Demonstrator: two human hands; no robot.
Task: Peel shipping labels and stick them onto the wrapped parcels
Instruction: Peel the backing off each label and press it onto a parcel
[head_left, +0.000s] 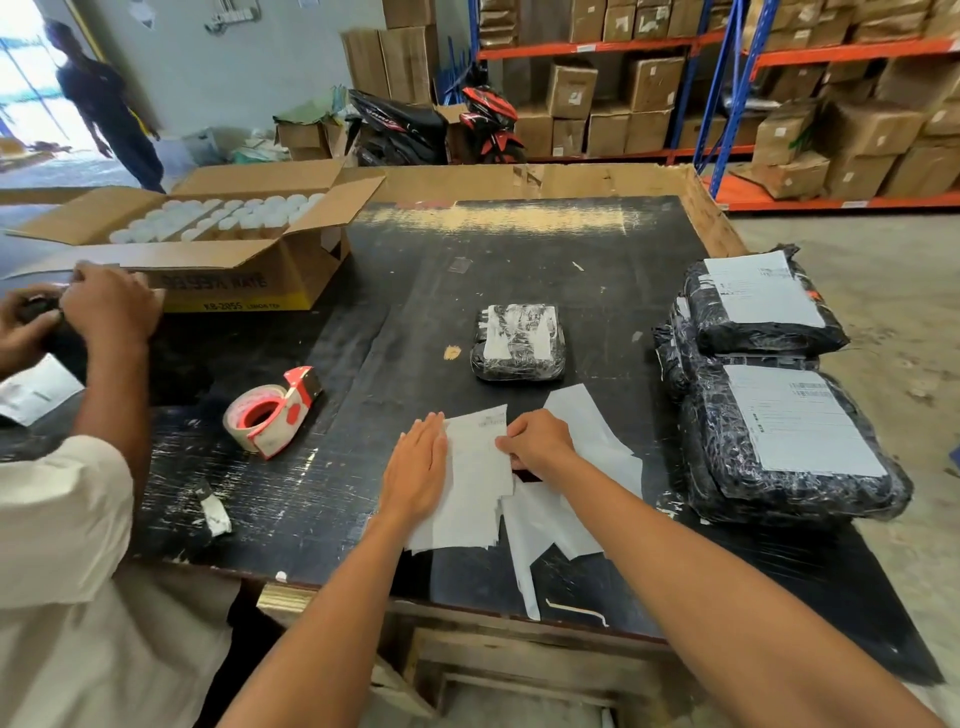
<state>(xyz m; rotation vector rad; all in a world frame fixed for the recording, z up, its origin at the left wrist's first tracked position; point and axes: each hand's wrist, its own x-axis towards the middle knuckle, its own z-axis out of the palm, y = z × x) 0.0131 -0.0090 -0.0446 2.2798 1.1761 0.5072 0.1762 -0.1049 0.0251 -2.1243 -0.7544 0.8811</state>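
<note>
A stack of white shipping labels lies on the black table near its front edge. My left hand presses flat on the stack's left side, fingers straight. My right hand pinches the right edge of the top label. Loose white backing sheets lie to the right of and below the stack. A small black wrapped parcel with white patches under its film sits beyond the labels. Two large black wrapped parcels, each bearing a white label, are stacked at the right with the second on top.
A red and white tape dispenser rests left of the labels. An open cardboard box of white lids stands at the back left. Another person in a white shirt works at the left, hands on a dark item. Shelving with cartons stands behind.
</note>
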